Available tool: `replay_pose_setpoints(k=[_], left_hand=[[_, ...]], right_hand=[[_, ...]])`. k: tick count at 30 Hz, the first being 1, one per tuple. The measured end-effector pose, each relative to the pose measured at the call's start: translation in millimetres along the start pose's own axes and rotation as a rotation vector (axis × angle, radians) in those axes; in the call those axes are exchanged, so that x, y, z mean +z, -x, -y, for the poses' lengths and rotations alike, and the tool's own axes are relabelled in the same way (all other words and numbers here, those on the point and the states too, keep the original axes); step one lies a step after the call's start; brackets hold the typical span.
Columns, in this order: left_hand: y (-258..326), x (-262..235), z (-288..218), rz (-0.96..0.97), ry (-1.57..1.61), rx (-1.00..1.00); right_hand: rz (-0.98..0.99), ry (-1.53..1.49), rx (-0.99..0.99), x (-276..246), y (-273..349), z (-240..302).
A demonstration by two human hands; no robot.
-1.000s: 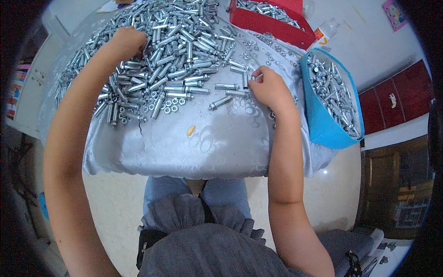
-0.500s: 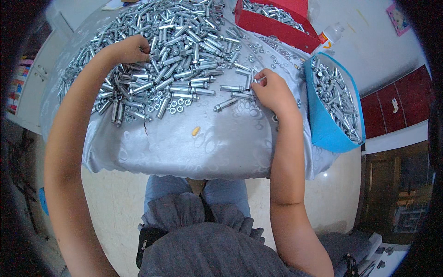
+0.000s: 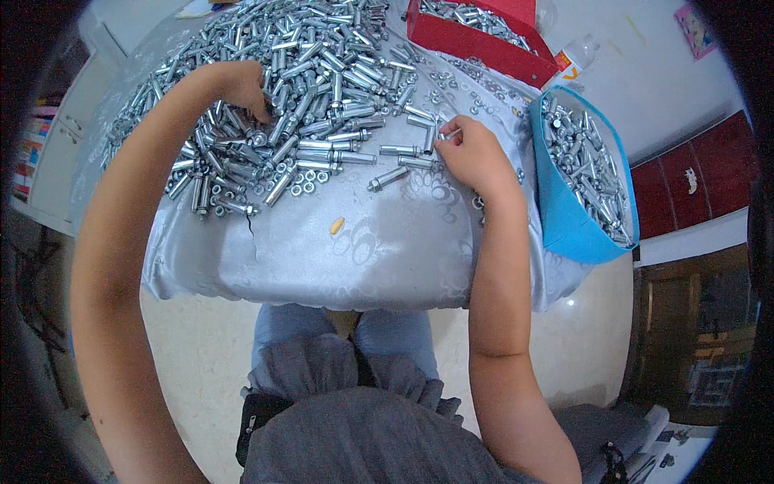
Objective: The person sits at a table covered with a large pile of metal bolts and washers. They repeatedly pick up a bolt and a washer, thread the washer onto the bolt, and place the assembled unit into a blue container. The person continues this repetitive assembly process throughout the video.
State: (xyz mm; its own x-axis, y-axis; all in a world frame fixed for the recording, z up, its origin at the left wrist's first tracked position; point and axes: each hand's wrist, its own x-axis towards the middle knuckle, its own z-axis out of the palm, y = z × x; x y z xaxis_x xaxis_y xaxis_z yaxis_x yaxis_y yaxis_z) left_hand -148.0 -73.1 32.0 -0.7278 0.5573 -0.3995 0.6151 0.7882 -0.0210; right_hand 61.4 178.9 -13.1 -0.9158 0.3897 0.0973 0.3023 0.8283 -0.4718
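Observation:
A large heap of silver expansion bolts point(image 3: 322, 81) with sleeves and nuts covers the far left of the table. My left hand point(image 3: 242, 85) reaches over the heap's near part, a finger stretched down toward the bolts; its inner side is hidden. Over at the heap's right edge, my right hand point(image 3: 476, 153) is closed, thumb and fingers pinching a silver expansion bolt point(image 3: 448, 135) mostly covered by the fingers. Close beside it lie several separate bolts, among them one loose bolt point(image 3: 389, 179) lying slantwise. Small hex nuts point(image 3: 306, 182) sit at the heap's near edge.
A blue fabric bin point(image 3: 568, 234) full of bolts stands at the right edge. Behind it are a red box point(image 3: 484, 39) of bolts and a clear bottle point(image 3: 582, 56). A small yellow piece point(image 3: 337, 226) lies on the shiny silver tablecloth point(image 3: 298, 262). Washers are scattered at right.
My left hand has dipped lower over the heap, its finger now pointing down into the bolts. My right hand has shifted only slightly left, still pinching. The view has tilted a little.

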Motion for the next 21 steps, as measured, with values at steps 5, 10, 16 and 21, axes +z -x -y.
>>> replay_pose_setpoints(k=[5, 10, 16, 21], left_hand=[[4, 12, 20, 0.017, 0.413, 0.067], [23, 7, 25, -0.332, 0.579, 0.087], [30, -8, 3, -0.48, 1.02, 0.396], [55, 25, -83, -0.355, 1.67, 0.536]], right_hand=[[0.001, -0.034, 0.006, 0, 1, 2], [-0.013, -0.067, 0.005, 1, 1, 4], [0.031, -0.45, -0.148, -3, 2, 18], [0.1, -0.759, -0.234, -2, 1, 30]])
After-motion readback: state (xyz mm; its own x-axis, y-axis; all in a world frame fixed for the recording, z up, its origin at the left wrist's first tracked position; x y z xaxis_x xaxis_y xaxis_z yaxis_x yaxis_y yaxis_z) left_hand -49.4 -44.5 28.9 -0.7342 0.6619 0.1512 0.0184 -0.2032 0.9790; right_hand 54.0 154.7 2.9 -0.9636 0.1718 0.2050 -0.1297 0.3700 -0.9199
